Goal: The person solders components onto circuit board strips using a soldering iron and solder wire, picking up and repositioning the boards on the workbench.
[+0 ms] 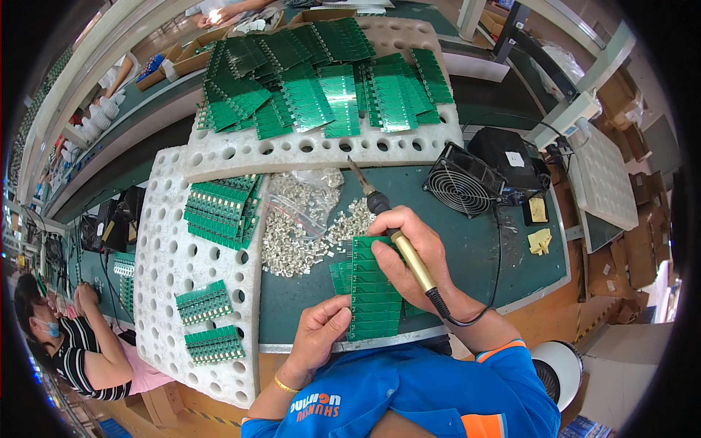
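Observation:
My left hand (318,334) pinches the left edge of a green circuit board panel (374,306) near the table's front edge. In my right hand (440,274) is a soldering iron (413,264) with a gold-coloured handle. Its metal tip points up and away, apart from the panel. My right thumb and fingers also reach the panel's upper right part. More green boards (340,279) lie partly hidden beneath it. Just beyond, small silvery metal parts (288,252) lie in a loose pile, with a clear plastic bag (310,201) of them.
A foam board (234,151) at the back bears many green panels (299,87). Another foam board (164,241) at left carries several more. To the right are a black fan (460,182), a black box-shaped unit (509,157) and yellow sponges (539,241). A co-worker (95,350) sits at far left.

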Motion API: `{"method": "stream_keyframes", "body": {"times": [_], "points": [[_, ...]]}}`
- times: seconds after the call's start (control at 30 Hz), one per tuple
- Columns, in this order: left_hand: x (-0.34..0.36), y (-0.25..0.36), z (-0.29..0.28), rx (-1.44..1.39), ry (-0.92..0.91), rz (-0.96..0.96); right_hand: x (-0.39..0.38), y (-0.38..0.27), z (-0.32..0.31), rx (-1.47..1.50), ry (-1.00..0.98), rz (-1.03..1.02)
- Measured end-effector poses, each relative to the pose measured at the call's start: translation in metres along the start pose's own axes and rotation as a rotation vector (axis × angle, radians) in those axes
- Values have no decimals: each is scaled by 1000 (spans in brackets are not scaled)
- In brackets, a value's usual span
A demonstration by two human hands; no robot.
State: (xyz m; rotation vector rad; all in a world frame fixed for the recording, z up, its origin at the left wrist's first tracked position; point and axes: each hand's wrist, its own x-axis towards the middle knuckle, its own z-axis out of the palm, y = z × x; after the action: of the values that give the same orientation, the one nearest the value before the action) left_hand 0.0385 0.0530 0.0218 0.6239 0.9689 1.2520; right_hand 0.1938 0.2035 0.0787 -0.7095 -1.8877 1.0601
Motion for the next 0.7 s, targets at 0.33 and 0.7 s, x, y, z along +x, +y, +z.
{"method": "stream_keyframes", "body": {"times": [0.33,0.7], "points": [[2,-5,-1,-103,42,-57,-5,9,-1,-60,135,-65],[1,-3,1,-101,49,-66,-3,2,-1,-188,52,-171]]}}
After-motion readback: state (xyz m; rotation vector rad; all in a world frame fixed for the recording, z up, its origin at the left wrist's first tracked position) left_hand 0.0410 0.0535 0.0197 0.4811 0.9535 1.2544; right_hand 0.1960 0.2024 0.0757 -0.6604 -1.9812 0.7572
